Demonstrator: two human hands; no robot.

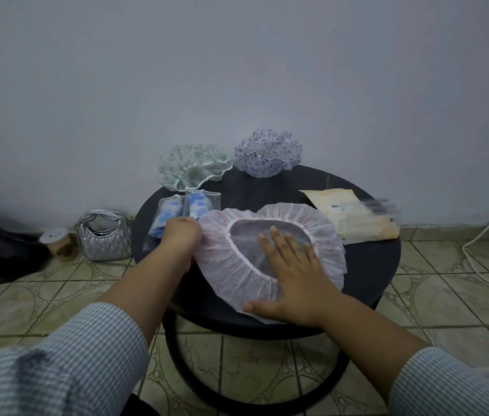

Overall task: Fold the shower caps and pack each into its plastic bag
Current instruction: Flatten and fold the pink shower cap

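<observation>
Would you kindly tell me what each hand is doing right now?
Left hand: pinching the pink shower cap at its left edge.
Right hand: open, pressing flat on the cap.

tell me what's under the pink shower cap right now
The pink shower cap lies spread on the black table; dark tabletop shows through its opening. The right hand presses it flat, so anything beneath the fabric there is hidden.

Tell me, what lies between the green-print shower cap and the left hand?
In the head view, a clear plastic bag holding a folded blue-print cap lies between the green-print shower cap and the left hand.
</observation>
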